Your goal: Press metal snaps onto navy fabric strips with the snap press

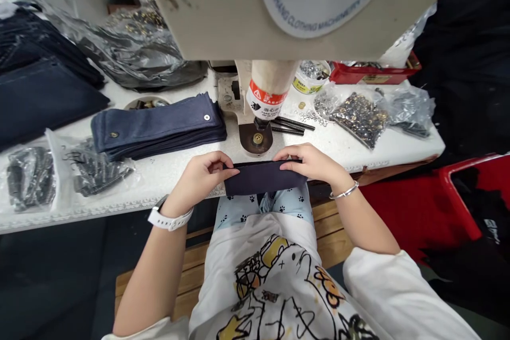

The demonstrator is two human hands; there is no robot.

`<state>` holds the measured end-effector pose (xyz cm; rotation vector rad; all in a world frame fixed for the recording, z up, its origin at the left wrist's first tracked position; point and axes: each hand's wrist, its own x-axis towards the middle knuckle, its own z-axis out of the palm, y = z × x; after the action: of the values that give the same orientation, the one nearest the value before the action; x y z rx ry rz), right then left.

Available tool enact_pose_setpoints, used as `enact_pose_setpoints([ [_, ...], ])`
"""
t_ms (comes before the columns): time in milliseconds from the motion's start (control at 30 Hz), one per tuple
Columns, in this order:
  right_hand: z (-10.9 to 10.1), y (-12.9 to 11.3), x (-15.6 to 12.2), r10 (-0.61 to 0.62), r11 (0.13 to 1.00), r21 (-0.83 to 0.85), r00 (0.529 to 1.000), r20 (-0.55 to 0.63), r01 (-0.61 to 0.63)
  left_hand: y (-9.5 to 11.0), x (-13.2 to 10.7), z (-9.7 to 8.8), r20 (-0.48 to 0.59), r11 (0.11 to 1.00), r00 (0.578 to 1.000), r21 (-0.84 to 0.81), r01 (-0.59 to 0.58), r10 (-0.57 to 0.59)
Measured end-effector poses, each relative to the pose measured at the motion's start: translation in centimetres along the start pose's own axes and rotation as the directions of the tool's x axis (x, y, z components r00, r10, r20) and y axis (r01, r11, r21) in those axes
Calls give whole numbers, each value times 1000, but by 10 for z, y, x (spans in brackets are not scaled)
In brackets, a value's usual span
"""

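Both my hands hold a dark navy fabric strip [265, 179] along its upper edge, at the front edge of the table. My left hand [211, 170] pinches its left end between thumb and fingers. Toward the right end, my right hand [308, 162] grips the same edge. Just beyond the strip is the snap-press machine's round lower plate [247, 143], with a brass-coloured die [257, 139] on it. Above the die comes down the white press head [269, 90] with a red warning label. The strip lies in front of the plate, not under the head.
A stack of navy fabric strips [159, 125] with metal snaps lies left of the machine. Bags of springs [99, 170] and a bag of metal snaps [360, 117] flank it. Black rods [292, 126], a tub [312, 75] and a red tray [374, 73] are at right.
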<state>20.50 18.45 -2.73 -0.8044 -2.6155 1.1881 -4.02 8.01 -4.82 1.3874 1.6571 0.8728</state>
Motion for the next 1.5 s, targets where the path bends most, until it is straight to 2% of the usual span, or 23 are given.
enact_pose_setpoints([
  [100,8,-4,5,-97,977,-199,988,-120,72,5,5,6,-12,991,993,56,-120,120],
  [167,18,-12,10,-191,962,-235,960,-204,142,13,7,11,9,970,972,57,-235,235],
  [233,29,-22,16,-232,962,-192,951,-204,193,19,7,14,35,944,946,55,-325,323],
  [333,38,-33,23,-181,979,-115,974,-137,166,25,7,15,69,919,921,70,-387,383],
  [400,38,-35,26,-126,992,-34,985,-113,123,27,6,13,127,921,921,80,-381,369],
  [533,33,-32,28,-42,993,112,999,-32,45,27,5,8,279,957,932,109,-268,229],
  [700,30,-32,31,7,993,121,1000,-28,-3,29,10,3,371,982,915,39,-186,158],
  [800,25,-32,34,15,996,89,999,-41,-11,32,16,0,323,987,935,16,-161,148],
  [967,13,-26,38,52,990,140,988,-146,-31,34,33,3,144,985,974,-24,-173,175],
  [1167,6,-17,46,84,985,171,958,-274,-38,29,54,14,-29,978,978,39,-204,205],
  [1267,4,-13,53,103,984,171,945,-311,-51,25,66,15,-66,965,964,76,-252,257],
  [1367,3,-7,59,107,978,203,946,-307,-45,24,75,15,-64,956,959,119,-268,277],
  [1500,0,5,64,85,946,324,973,-213,-12,31,78,18,-96,949,968,243,-201,230],
])
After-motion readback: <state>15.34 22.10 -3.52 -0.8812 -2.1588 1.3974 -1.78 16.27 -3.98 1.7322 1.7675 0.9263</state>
